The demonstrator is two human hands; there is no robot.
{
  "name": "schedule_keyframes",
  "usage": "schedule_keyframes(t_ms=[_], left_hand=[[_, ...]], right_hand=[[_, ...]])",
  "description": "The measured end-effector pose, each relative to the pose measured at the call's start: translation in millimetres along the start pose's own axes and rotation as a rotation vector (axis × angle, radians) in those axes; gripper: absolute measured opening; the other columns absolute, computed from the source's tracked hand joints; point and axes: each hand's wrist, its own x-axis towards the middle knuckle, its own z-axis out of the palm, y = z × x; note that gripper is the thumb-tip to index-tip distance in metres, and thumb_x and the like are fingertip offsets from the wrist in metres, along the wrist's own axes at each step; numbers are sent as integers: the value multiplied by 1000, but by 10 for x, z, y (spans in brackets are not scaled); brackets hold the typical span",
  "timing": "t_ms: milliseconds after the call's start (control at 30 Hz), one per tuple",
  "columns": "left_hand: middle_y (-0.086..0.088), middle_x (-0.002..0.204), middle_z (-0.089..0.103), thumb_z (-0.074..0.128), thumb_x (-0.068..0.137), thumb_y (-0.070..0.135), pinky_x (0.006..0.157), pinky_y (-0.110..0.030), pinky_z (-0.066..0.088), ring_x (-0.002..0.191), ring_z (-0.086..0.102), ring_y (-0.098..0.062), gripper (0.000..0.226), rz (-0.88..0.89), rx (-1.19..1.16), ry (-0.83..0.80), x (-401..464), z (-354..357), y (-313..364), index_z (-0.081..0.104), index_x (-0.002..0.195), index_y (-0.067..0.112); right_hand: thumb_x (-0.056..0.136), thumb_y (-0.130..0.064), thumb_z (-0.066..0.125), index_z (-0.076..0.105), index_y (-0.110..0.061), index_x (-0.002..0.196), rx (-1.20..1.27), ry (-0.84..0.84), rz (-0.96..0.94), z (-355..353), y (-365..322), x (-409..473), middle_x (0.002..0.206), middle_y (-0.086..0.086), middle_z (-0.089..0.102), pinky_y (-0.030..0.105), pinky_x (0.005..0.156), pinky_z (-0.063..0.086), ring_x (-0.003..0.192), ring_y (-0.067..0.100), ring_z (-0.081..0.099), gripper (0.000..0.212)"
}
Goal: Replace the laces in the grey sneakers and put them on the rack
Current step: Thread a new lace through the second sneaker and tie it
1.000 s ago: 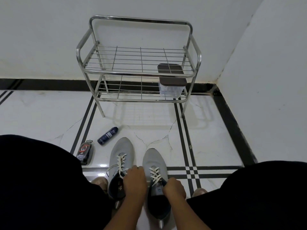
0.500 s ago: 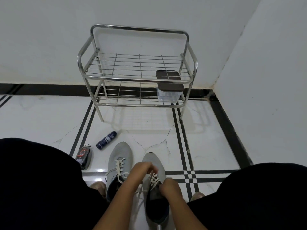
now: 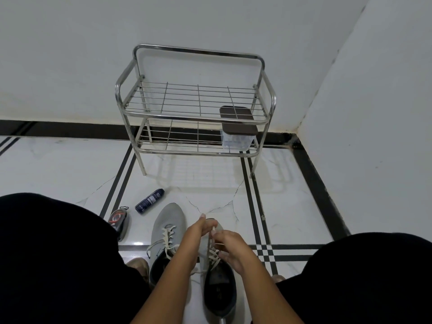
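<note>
grey sneakers sit side by side on the white floor (image 3: pixel 292 206), toes pointing at the metal rack (image 3: pixel 194 118). the left sneaker (image 3: pixel 167 220) has a white lace hanging loose. the right sneaker (image 3: pixel 218 277) is under both hands. the right hand (image 3: pixel 231 249) pinches its white lace (image 3: pixel 213 232) with curled fingers. the left hand (image 3: pixel 198 232) reaches over the toe with fingers curled round the lace too. the rack stands by the wall with a clear box (image 3: pixel 237 134) on its low shelf. a dark blue can (image 3: pixel 149 201) and a shoe polish sponge (image 3: pixel 119 220) lie on the floor to the left.
</note>
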Motion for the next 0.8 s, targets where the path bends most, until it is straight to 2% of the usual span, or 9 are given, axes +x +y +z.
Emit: schedule_keyframes(t_ms=[100, 200, 333, 400, 500, 600, 700, 733, 800], left_hand=[[-10, 154, 32, 27, 105, 32, 110, -35, 21, 145, 23, -23, 50, -11, -135, 32, 20, -40, -40, 37, 145, 4], [-2, 149, 41, 48, 97, 32, 107, -39, 29, 137, 37, -24, 51, -23, -172, 228, 92, -124, -179, 40, 145, 17], [-18, 107, 61, 50, 92, 41, 94, -54, 48, 99, 63, -39, 40, -120, -224, 400, 279, -240, -356, 57, 117, 11], [-19, 99, 58, 43, 94, 36, 93, -46, 47, 92, 61, -36, 28, -103, -176, 448, 300, -259, -386, 54, 95, 10], [-15, 101, 55, 38, 99, 25, 78, -34, 39, 89, 52, -29, 25, -73, -13, 453, 316, -234, -405, 53, 103, 5], [-17, 123, 57, 39, 98, 22, 83, -31, 45, 107, 55, -33, 31, -64, 484, 391, 308, -228, -467, 55, 119, 7], [-7, 108, 60, 42, 93, 29, 82, -34, 48, 99, 59, -27, 25, 66, 1059, 528, 274, -188, -508, 64, 103, 23], [-5, 105, 60, 42, 95, 31, 80, -35, 48, 98, 59, -26, 26, 162, 1110, 551, 261, -150, -485, 66, 105, 26], [-2, 111, 63, 41, 99, 28, 82, -34, 48, 103, 59, -24, 29, 295, 951, 394, 321, -85, -474, 66, 113, 26]], right_hand=[[93, -24, 55, 69, -14, 84, -122, -12, 22, -111, -69, -11, 82, 1, 69, 31, 77, 45, 82, 17, 64, 19], [92, -25, 62, 70, -7, 87, -399, 39, 33, -303, -199, -23, 69, 0, 67, 23, 69, 48, 65, 12, 61, 20], [87, -41, 62, 51, -16, 70, -874, 275, 131, -490, -263, 76, 65, -2, 50, 20, 55, 40, 64, 14, 52, 33], [85, -38, 62, 47, -12, 79, -965, 401, 161, -563, -199, 142, 72, 1, 47, 25, 69, 44, 79, 20, 52, 31], [87, -15, 55, 56, -7, 93, -980, 445, 137, -600, -182, 127, 87, 5, 58, 30, 82, 48, 97, 25, 60, 10], [88, -7, 56, 67, -8, 114, -919, 346, 35, -511, -226, 180, 116, 6, 66, 25, 80, 50, 106, 22, 63, 28], [81, -7, 71, 67, -13, 84, -837, 285, -80, -354, -256, 148, 95, 6, 69, 32, 86, 55, 94, 22, 68, 8], [78, -7, 74, 64, -14, 72, -809, 282, -113, -318, -264, 136, 88, 7, 71, 36, 84, 57, 88, 22, 70, 14], [76, -8, 77, 62, -15, 62, -741, 250, -137, -268, -265, 127, 83, 11, 73, 40, 82, 59, 84, 24, 72, 21]])
